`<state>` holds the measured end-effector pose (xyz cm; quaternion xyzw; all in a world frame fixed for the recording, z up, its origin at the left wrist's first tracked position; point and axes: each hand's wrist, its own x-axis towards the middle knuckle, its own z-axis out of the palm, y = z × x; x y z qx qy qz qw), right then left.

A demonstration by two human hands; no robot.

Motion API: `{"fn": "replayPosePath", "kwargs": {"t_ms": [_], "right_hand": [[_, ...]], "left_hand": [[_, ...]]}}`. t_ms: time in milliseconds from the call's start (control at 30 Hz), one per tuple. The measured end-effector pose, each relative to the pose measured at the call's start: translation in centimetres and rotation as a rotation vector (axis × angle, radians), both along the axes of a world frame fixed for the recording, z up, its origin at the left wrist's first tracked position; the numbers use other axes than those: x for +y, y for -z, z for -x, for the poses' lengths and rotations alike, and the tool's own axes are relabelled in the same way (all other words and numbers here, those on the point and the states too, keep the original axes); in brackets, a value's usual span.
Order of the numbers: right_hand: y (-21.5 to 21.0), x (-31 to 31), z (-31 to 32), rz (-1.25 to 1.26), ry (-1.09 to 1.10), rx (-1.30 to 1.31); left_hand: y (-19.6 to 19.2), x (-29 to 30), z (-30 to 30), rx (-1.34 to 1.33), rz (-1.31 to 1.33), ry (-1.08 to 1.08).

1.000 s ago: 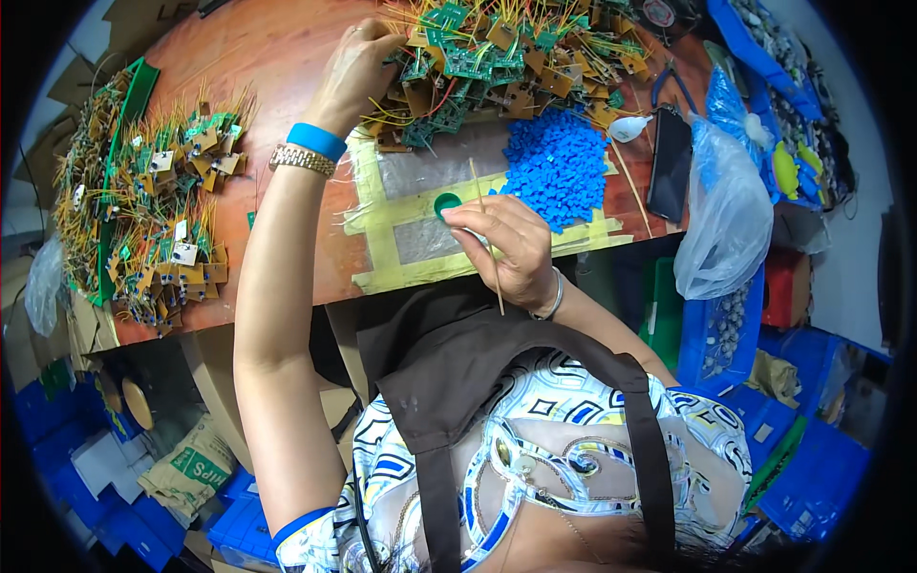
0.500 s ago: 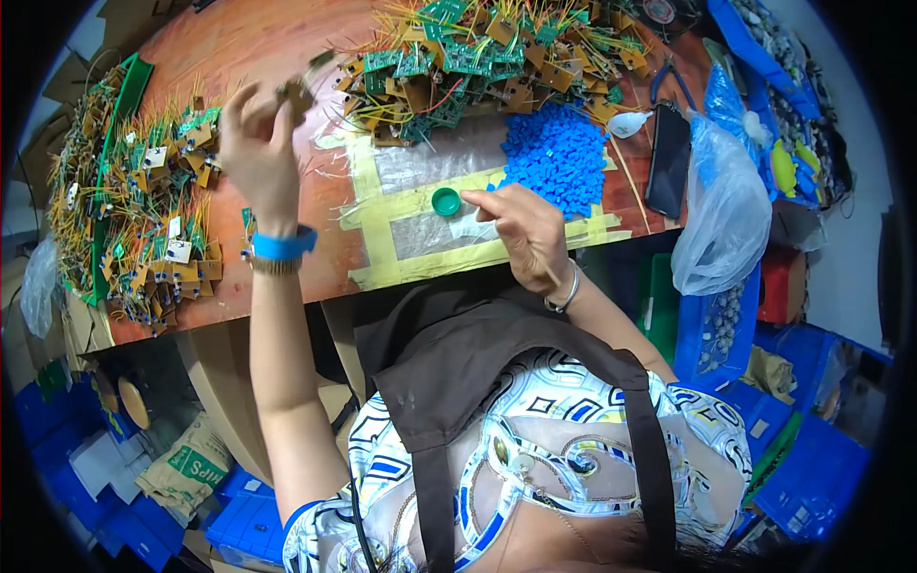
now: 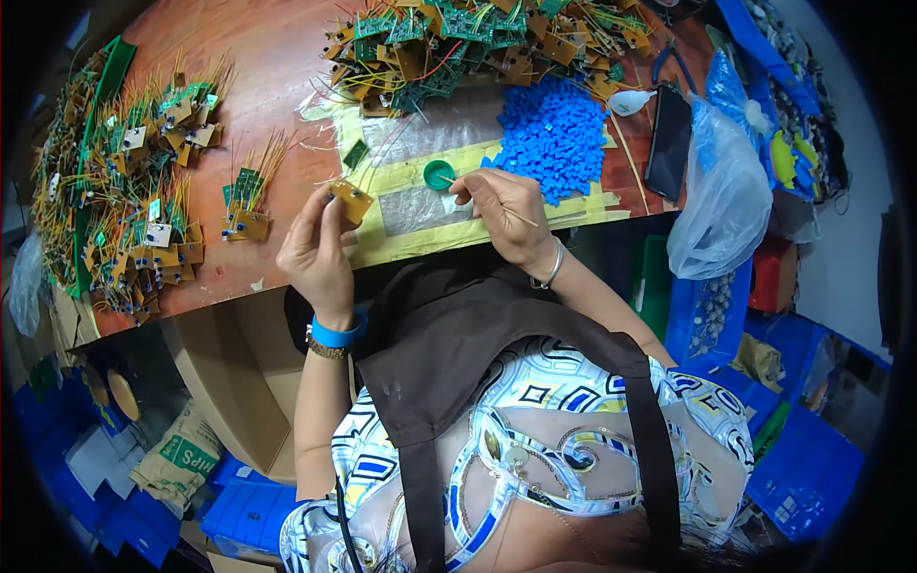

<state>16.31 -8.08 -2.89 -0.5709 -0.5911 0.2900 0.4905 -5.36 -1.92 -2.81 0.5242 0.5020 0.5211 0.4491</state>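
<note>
My left hand [image 3: 315,250] holds a small brown circuit board [image 3: 350,200] with thin wires, raised over the near edge of the taped work patch [image 3: 420,205]. My right hand [image 3: 504,207] pinches a thin wooden stick [image 3: 523,219], its tip near a small green cap [image 3: 439,175] on the table. A heap of small blue plastic parts [image 3: 554,134] lies just beyond my right hand. A large pile of wired circuit boards [image 3: 458,43] sits at the far side of the table.
Another spread of finished-looking boards [image 3: 134,210] covers the table's left side, with a couple of boards [image 3: 246,205] nearer the middle. A black phone [image 3: 671,141] and a clear plastic bag [image 3: 721,205] are at the right. Blue crates [image 3: 802,468] and a cardboard box [image 3: 229,372] stand below.
My left hand drew back from the far pile with a brown board and brought it down near my body. My right hand stayed by the green cap with the stick.
</note>
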Motion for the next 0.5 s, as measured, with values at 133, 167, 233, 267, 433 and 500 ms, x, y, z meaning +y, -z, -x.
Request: {"fn": "replayPosePath", "kwargs": {"t_ms": [133,167,233,267,433,500], "right_hand": [[-1.1,-0.3,-0.1,-0.059,-0.029,-0.018],[-1.5,-0.4,0.1,-0.059,-0.030,-0.019],[-2.4,-0.5,0.4,-0.074,-0.111,0.238],[-2.8,-0.4,0.5,-0.073,-0.109,0.237],[-2.9,0.2,1.0,-0.086,-0.137,0.226],[-2.8,0.2,1.0,-0.079,-0.133,0.235]], "left_hand": [[0.8,0.2,-1.3,0.111,-0.187,0.071],[0.7,-0.1,-1.9,0.014,-0.084,0.110],[-0.6,-0.3,-2.8,-0.102,0.127,0.192],[-1.0,-0.4,-3.0,-0.218,0.338,0.274],[-1.9,-0.9,-3.6,-0.383,0.500,0.329],[-2.0,-0.8,-3.6,-0.395,0.516,0.343]]}}
